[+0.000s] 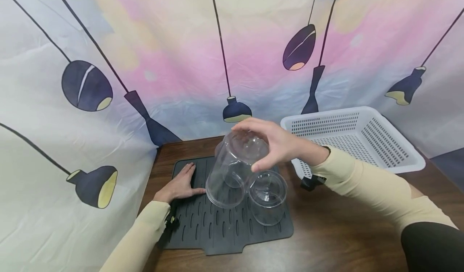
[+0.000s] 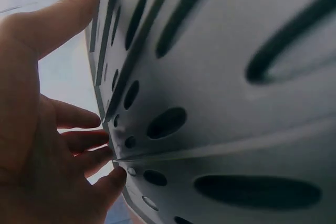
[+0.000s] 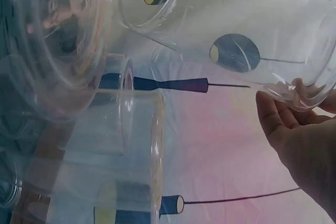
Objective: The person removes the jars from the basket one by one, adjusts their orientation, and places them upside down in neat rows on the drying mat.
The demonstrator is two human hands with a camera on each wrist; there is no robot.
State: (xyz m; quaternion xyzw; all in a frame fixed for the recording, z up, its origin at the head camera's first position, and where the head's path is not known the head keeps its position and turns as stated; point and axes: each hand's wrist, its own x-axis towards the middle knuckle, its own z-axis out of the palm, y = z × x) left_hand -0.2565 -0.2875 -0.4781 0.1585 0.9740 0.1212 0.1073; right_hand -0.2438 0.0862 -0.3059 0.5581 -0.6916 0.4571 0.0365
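Observation:
My right hand (image 1: 277,141) grips a large clear plastic container (image 1: 226,171) by its upper end, fingers and thumb spread round it. The container is tilted, its wide rim low over the dark grey slotted mat (image 1: 221,241); whether the rim touches is unclear. In the right wrist view the fingertips press on the container's clear end. Another clear container (image 1: 267,207) stands upright on the mat's right side; more transparent walls overlap behind. My left hand (image 1: 180,185) rests on the mat's left part, fingers extended, the thumb tip near the held container's rim.
A white perforated plastic basket (image 1: 389,143) stands at the back right of the brown wooden table (image 1: 326,231). Behind the table hangs a cloth (image 1: 195,62) printed with dark lamps.

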